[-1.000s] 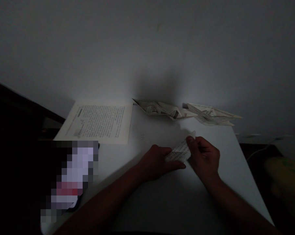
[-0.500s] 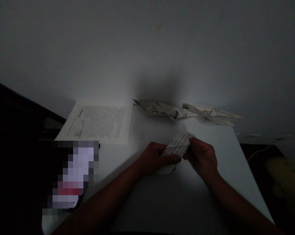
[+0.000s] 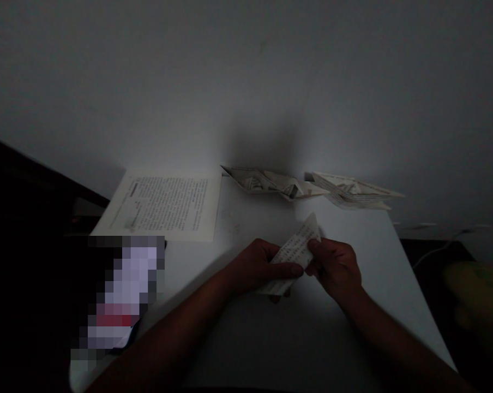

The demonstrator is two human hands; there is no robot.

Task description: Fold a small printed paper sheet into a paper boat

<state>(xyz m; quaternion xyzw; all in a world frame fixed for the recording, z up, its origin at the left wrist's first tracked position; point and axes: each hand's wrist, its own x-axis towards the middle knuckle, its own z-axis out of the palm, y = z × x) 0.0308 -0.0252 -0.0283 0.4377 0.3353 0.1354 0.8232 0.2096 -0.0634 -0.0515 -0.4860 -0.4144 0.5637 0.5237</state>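
A folded piece of printed paper (image 3: 296,252) is held between both my hands above the white table (image 3: 271,338). My left hand (image 3: 258,268) is closed on its lower left part, thumb on top. My right hand (image 3: 335,267) pinches the paper's right edge near the upper corner. The scene is dim, and part of the paper is hidden under my fingers.
A flat printed sheet (image 3: 164,204) lies at the table's back left. Two folded paper boats (image 3: 271,183) (image 3: 353,192) sit along the wall at the back. A blurred patch (image 3: 119,295) covers the left front corner. A cable (image 3: 434,248) runs off to the right.
The folded paper has been turned and opened in my hands, first lying low and flat, now held more upright with its corner pointing up. Both hands stayed near the same spot.
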